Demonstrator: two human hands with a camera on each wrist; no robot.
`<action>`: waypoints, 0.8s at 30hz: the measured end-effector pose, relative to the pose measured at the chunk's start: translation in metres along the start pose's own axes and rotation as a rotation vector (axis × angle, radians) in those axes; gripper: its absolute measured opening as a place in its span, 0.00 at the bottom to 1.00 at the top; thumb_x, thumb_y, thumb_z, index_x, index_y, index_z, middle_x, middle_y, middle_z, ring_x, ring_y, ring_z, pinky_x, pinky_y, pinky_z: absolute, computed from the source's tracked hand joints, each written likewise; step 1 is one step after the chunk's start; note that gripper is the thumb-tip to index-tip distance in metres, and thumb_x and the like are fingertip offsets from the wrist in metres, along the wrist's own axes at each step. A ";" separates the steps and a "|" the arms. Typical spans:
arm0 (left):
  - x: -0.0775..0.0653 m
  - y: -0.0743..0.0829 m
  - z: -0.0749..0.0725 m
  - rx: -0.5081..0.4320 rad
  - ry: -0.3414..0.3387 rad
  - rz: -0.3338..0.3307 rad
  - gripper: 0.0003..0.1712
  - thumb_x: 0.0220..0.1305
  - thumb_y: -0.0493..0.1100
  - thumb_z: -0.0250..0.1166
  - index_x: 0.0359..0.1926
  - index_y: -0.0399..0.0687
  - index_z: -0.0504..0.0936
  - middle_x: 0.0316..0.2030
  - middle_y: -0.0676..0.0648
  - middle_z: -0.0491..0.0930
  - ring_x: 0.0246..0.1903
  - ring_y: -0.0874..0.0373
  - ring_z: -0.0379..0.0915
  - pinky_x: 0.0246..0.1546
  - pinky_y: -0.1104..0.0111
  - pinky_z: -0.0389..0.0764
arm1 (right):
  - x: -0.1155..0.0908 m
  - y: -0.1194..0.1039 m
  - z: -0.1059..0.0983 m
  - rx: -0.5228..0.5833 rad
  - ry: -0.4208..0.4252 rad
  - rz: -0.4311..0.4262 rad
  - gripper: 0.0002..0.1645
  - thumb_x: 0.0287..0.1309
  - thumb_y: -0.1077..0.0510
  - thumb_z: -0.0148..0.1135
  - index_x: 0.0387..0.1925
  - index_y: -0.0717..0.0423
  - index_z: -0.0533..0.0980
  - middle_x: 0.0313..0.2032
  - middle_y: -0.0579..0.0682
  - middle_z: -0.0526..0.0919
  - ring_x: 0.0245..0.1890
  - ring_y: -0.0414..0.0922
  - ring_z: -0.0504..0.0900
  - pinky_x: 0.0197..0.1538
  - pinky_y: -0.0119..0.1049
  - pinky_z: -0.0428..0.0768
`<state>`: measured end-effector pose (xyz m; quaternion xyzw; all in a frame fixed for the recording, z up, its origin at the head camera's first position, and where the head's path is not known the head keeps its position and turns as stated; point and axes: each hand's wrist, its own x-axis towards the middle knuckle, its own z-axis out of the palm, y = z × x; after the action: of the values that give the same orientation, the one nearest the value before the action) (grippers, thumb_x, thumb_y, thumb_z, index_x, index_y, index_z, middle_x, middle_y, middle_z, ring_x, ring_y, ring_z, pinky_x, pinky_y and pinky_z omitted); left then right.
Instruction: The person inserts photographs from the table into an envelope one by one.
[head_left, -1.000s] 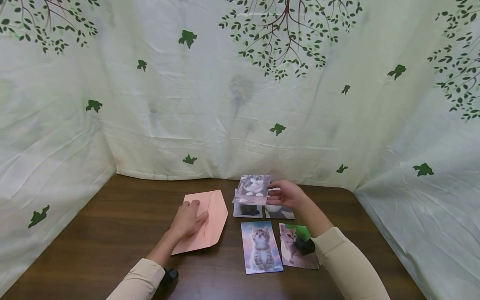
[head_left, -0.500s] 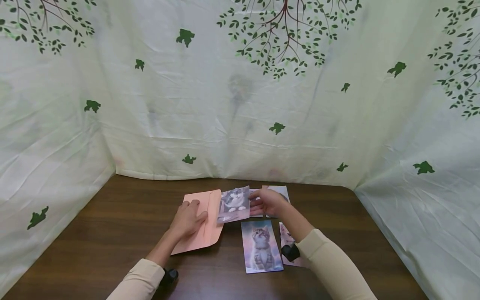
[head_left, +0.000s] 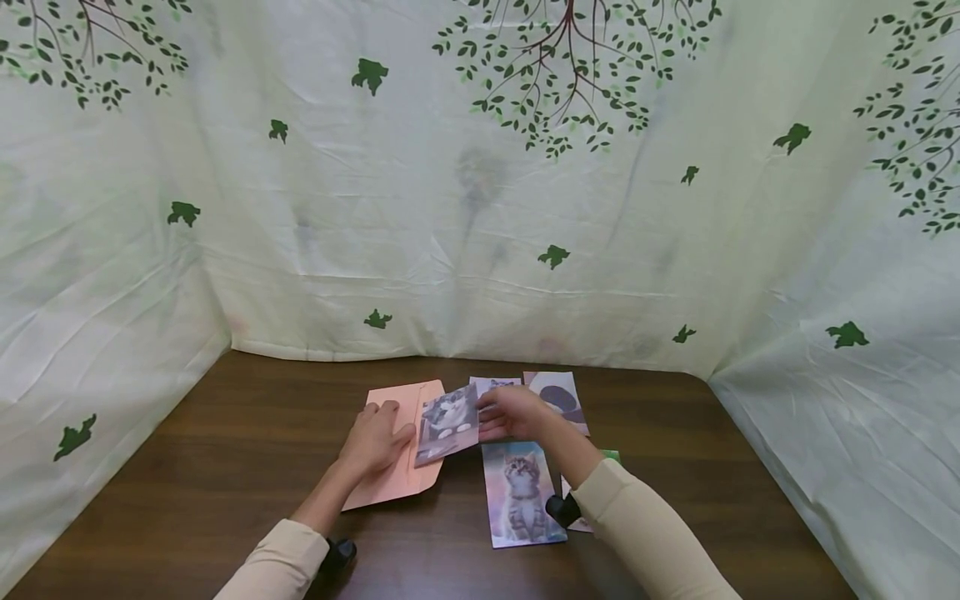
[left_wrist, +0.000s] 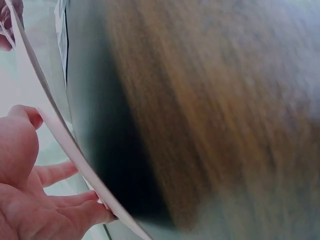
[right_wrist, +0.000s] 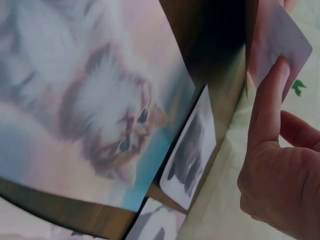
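Peach-pink envelope at lower centre, held card printed grey and white, brown-grained table, pale backdrop leaf-patterned green.

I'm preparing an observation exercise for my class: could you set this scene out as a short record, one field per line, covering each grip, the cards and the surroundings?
Left grip: on the flat pink paper envelope
Right grip: pinching a rectangular grey-and-white cat picture card
Held card: tilted, overlapping the envelope's right side in the head view; contact unclear
Front card: rectangular tabby-kitten picture card, blue and pink background, on the table
Other cards: three rectangular picture cards, each partly hidden
Surface: brown wood-grain table
Backdrop: whitish fabric sheet with green leaf print
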<state>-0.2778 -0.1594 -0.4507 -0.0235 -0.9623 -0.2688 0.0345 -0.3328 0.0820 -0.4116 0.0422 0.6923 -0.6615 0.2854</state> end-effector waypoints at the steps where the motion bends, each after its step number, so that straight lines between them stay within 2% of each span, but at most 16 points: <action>1: 0.000 0.000 0.000 0.001 -0.001 -0.001 0.32 0.66 0.47 0.60 0.64 0.29 0.71 0.56 0.27 0.73 0.57 0.30 0.70 0.58 0.43 0.73 | 0.000 0.000 0.002 -0.004 -0.005 0.000 0.27 0.70 0.60 0.52 0.63 0.75 0.69 0.61 0.76 0.74 0.56 0.68 0.81 0.57 0.57 0.79; 17: 0.000 0.000 0.000 -0.007 0.004 0.011 0.32 0.67 0.47 0.60 0.64 0.29 0.71 0.55 0.27 0.73 0.56 0.31 0.70 0.57 0.43 0.73 | 0.010 -0.001 0.027 0.026 -0.008 -0.008 0.24 0.68 0.64 0.54 0.60 0.76 0.71 0.51 0.72 0.80 0.51 0.64 0.85 0.56 0.52 0.81; 24: 0.000 0.002 -0.002 -0.013 -0.015 -0.008 0.32 0.67 0.47 0.60 0.65 0.29 0.70 0.56 0.27 0.73 0.56 0.32 0.70 0.57 0.43 0.73 | 0.017 0.001 0.036 0.013 -0.005 -0.023 0.21 0.69 0.64 0.53 0.57 0.77 0.73 0.49 0.72 0.82 0.50 0.62 0.86 0.53 0.52 0.83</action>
<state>-0.2772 -0.1591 -0.4480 -0.0219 -0.9609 -0.2748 0.0262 -0.3343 0.0430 -0.4183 0.0344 0.6879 -0.6692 0.2790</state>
